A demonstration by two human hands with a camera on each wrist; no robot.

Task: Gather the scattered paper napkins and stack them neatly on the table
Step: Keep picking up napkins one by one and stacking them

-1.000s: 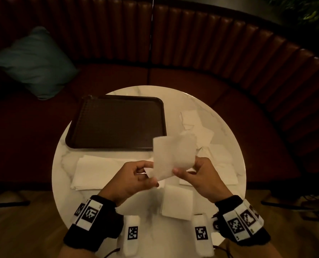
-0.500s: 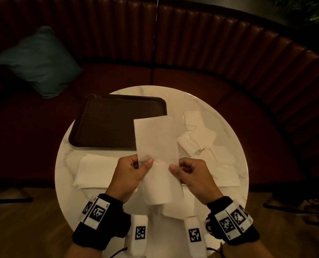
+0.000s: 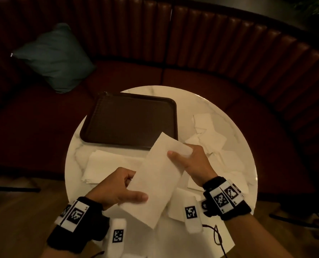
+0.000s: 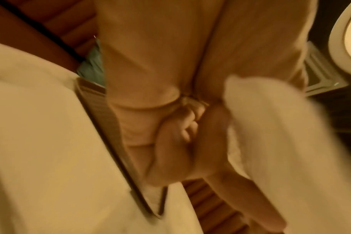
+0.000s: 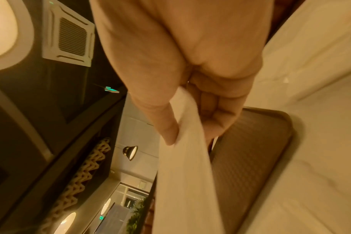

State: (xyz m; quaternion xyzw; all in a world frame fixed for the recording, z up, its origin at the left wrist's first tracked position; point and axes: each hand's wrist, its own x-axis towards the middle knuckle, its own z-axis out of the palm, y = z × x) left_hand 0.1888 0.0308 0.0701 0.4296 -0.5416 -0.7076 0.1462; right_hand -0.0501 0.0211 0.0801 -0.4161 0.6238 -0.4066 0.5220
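Both hands hold one unfolded white napkin slanted above the round marble table. My left hand pinches its near left edge, thumb on top. My right hand pinches its far right corner between thumb and curled fingers; the right wrist view shows the napkin in that pinch. A flat stack of napkins lies at the table's left under the held sheet. Loose napkins lie scattered at the right. The left wrist view is blurred, with the napkin beside the thumb.
A dark brown tray sits at the table's far left. A curved red bench with a teal cushion wraps round behind. White tagged devices and a thin cable lie at the near edge, with more napkins there.
The held napkin has swung from upright to a slant. My right hand went up and away to its far corner; my left hand dropped toward the near edge.
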